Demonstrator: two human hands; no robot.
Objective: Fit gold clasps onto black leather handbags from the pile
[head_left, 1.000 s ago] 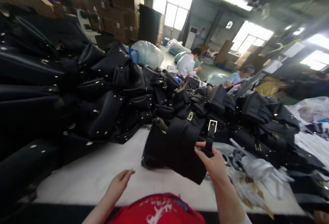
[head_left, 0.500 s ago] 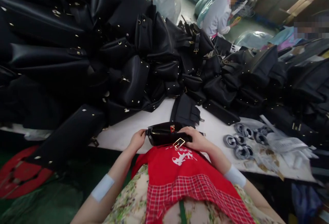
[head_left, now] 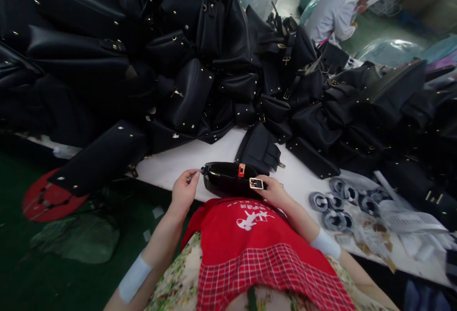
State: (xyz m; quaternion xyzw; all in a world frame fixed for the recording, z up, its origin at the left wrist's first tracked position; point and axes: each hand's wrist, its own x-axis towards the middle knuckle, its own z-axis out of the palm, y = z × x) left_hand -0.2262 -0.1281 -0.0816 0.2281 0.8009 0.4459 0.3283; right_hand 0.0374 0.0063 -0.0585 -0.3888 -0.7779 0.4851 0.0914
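A small black handbag [head_left: 228, 182] with a gold buckle and a red tag rests at the near edge of the white table [head_left: 200, 156], against my red apron. My left hand [head_left: 183, 191] pinches the bag's left end with closed fingers. At the bag's right end my right hand [head_left: 273, 191] grips it beside the gold buckle. Another black bag [head_left: 259, 151] lies flat just behind it.
A big heap of black handbags [head_left: 185, 63] covers the back and left of the table. Grey tape rolls [head_left: 333, 201] and crumpled paper [head_left: 400, 215] lie to the right. A person in white [head_left: 332, 11] sits beyond. A red object [head_left: 46, 199] lies on the green floor at left.
The view tipped from looking across the room to looking down. The bag came from my raised right hand to the table edge, and both hands now hold its ends.
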